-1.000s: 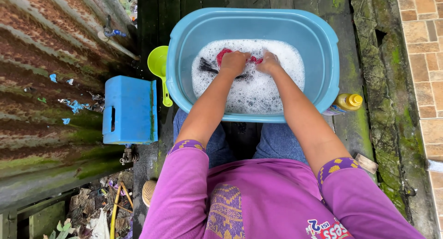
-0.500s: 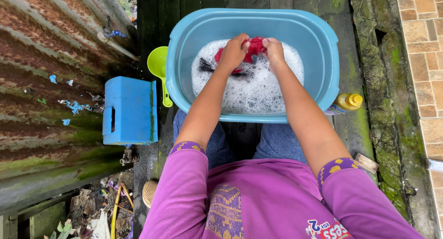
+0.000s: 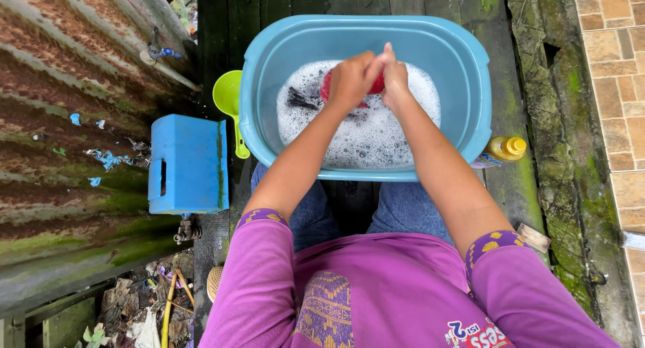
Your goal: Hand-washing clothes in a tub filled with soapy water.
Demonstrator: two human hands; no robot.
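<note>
Both hands were up over the suds, and they were locked on one thing. The left hand [image 3: 351, 79] was curled tight, fingers together, around a red cloth [image 3: 373, 86], and the right hand [image 3: 395, 76] pressed in from the other side, fingers closed on the same bunch. The cloth sat just above the foam, near the far middle of the light blue wash tub [image 3: 470, 72]. White soapy water [image 3: 366, 136] filled the tub's floor, and a dark piece of laundry [image 3: 300, 99] poked out of the bubbles to the left of the hands.

Off the tub's left rim, touching it, leaned a lime-green scoop [image 3: 228, 99] with its handle running down the side. Further left stood a blue plastic box [image 3: 187, 163], squarish, with a slot handle on its left face, set against the rusty corrugated sheet [image 3: 67, 86]. On the right, tucked just under the tub's rim, was a yellow bottle [image 3: 505, 148] with a yellow cap, its label too hidden to make out. Purple sleeves with yellow-patterned cuffs framed the near edge.
</note>
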